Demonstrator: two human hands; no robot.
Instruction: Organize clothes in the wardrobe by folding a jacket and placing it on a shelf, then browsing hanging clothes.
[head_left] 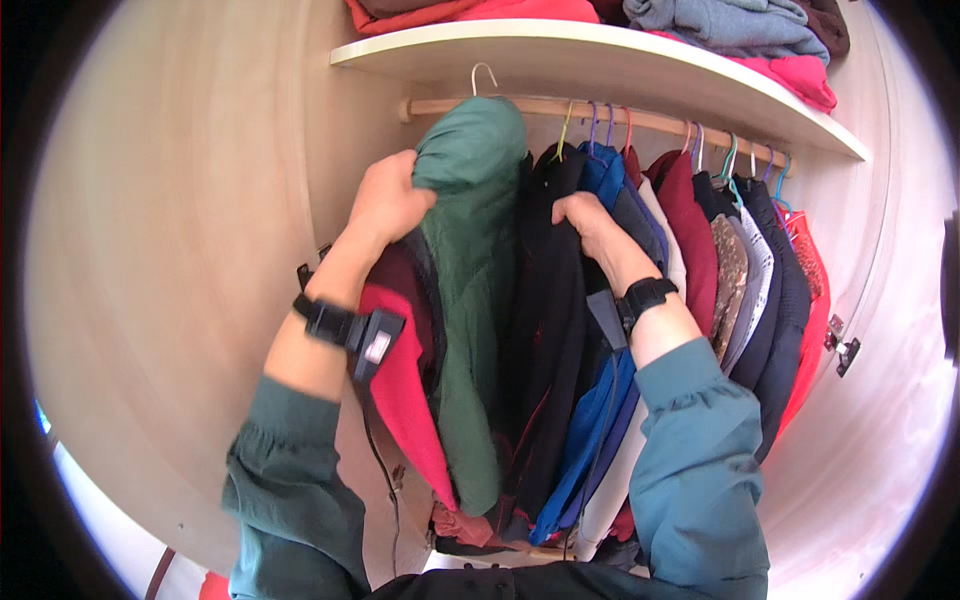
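Note:
A green hooded jacket (468,270) hangs on a white hanger (484,70) at the left end of the row of clothes. The hanger's hook shows above the wooden rod (440,107); I cannot tell whether it rests on it. My left hand (390,198) is closed on the jacket's upper left side, near the hood. To its right, a black jacket (545,310) hangs from a yellow-green hanger (565,132). My right hand (588,222) is closed on its shoulder, thumb and fingers pinching the cloth. A pink garment (405,400) shows behind the green jacket.
Further right hang several garments, among them a blue jacket (602,178), a dark red one (690,220) and a red one (812,270). Folded clothes (735,30) lie on the shelf (600,50) above. Wardrobe side walls stand close on both sides; a door hinge (843,345) sits at right.

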